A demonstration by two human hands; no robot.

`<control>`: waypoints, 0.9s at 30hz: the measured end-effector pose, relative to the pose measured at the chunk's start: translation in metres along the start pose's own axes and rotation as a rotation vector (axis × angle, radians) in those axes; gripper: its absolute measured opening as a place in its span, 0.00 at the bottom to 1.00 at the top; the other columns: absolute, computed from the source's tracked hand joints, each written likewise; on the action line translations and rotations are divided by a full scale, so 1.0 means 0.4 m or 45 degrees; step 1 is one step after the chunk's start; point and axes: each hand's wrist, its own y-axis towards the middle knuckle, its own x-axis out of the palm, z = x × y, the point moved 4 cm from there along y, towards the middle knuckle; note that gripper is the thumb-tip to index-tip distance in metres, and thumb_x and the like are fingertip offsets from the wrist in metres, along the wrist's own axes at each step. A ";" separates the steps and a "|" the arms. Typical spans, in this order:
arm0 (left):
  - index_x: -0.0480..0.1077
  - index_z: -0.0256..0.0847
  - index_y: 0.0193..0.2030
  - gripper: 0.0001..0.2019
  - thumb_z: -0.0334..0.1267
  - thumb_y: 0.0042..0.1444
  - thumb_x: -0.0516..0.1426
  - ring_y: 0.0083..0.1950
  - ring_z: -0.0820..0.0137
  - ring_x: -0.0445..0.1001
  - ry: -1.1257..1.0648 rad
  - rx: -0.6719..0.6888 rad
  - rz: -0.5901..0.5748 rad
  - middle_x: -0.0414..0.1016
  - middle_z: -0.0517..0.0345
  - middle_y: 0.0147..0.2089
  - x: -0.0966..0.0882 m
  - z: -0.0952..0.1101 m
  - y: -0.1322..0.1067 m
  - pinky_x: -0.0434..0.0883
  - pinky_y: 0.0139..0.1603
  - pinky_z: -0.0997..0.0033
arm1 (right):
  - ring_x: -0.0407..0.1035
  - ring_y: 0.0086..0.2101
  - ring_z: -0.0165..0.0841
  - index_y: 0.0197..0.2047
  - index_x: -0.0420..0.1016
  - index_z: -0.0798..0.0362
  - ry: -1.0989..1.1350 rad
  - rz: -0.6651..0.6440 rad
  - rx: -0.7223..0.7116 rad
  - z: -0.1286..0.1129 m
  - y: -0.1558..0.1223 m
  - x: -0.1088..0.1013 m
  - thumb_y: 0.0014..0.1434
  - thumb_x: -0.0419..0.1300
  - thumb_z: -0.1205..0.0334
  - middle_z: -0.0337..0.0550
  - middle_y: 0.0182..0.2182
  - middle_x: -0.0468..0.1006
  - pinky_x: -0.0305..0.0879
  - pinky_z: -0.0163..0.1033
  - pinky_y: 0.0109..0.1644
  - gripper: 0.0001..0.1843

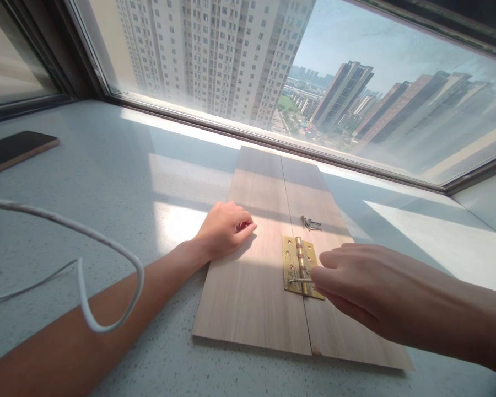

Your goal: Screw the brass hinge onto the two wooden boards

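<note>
A brass hinge [291,259] lies across the seam between two light wooden boards [252,298], its knuckle along the join. My right hand [355,281] is closed at the hinge's right side, gripping what looks like a screwdriver. Its thin metal shaft [303,280] reaches the lower left hole of the hinge; the handle is hidden in my fist. Several loose screws [312,223] lie on the right board just beyond the hinge. My left hand [225,229] rests on the left board with curled fingers, and I cannot make out whether something small is in them.
The boards lie on a pale speckled windowsill [119,187], below a large window [215,66]. A phone [16,149] lies at the far left. A white cable [107,242] loops up in front of my left forearm. Bright sun patches cross the sill.
</note>
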 end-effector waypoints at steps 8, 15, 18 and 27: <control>0.72 0.39 0.26 0.12 0.39 0.59 0.55 0.32 0.70 0.66 0.007 -0.004 -0.012 0.71 0.61 0.25 0.000 0.001 -0.002 0.57 0.36 0.66 | 0.63 0.25 0.33 0.35 0.64 0.50 0.131 0.195 0.166 0.011 -0.015 -0.004 0.66 0.48 0.58 0.41 0.27 0.70 0.48 0.37 0.27 0.09; 0.72 0.39 0.26 0.12 0.39 0.59 0.55 0.32 0.70 0.66 0.003 0.001 -0.005 0.71 0.60 0.25 0.001 -0.001 -0.001 0.57 0.36 0.66 | 0.57 0.20 0.31 0.29 0.55 0.49 0.118 0.060 0.311 0.017 -0.007 0.018 0.65 0.44 0.61 0.37 0.20 0.65 0.45 0.38 0.24 0.11; 0.72 0.39 0.26 0.12 0.39 0.59 0.55 0.32 0.69 0.66 0.001 0.000 -0.006 0.71 0.60 0.25 0.001 0.001 0.000 0.57 0.36 0.66 | 0.59 0.24 0.31 0.29 0.56 0.50 0.109 0.084 0.116 0.015 -0.003 -0.009 0.64 0.46 0.65 0.39 0.24 0.67 0.50 0.38 0.27 0.11; 0.72 0.39 0.26 0.11 0.39 0.59 0.56 0.32 0.69 0.66 -0.004 0.005 -0.008 0.71 0.60 0.25 -0.001 0.003 -0.001 0.57 0.37 0.66 | 0.61 0.22 0.33 0.36 0.61 0.50 0.075 0.300 0.159 0.028 -0.015 0.004 0.67 0.47 0.52 0.37 0.23 0.68 0.46 0.38 0.25 0.12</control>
